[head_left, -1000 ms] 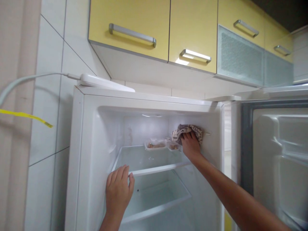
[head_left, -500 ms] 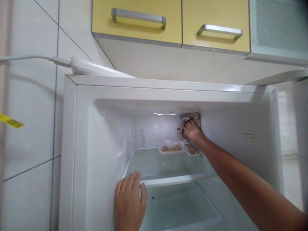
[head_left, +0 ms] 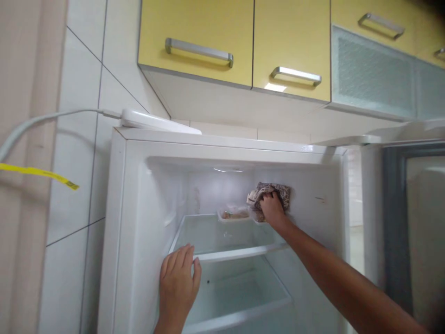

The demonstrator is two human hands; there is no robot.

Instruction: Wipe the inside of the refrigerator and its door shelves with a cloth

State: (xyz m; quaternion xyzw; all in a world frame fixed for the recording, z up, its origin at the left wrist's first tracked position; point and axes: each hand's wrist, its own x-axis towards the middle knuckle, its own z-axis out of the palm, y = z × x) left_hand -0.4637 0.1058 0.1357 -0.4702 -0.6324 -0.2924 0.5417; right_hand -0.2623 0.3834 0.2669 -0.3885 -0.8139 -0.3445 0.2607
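My right hand reaches deep into an open fridge, its fingers closed on a brown-and-white patterned cloth. The cloth is bunched under the fingers and lies against the inner right wall near the back. Below it, a clear tray of food sits on the upper glass shelf, and a second pack beside it is mostly covered by the cloth and hand. My left hand is at the shelf's front left corner, fingers extended and thumb apart, holding nothing; whether it touches the shelf edge I cannot tell.
A lower glass shelf lies under the upper one. The fridge door stands open at right. Yellow cabinets hang above. A white device with a cable rests on the fridge top. A yellow strip shows at left.
My right hand has drawn the cloth along the right wall toward me and slightly down, now covering more of the second pack. The view has shifted, showing more of the door. My left hand stays by the shelf.
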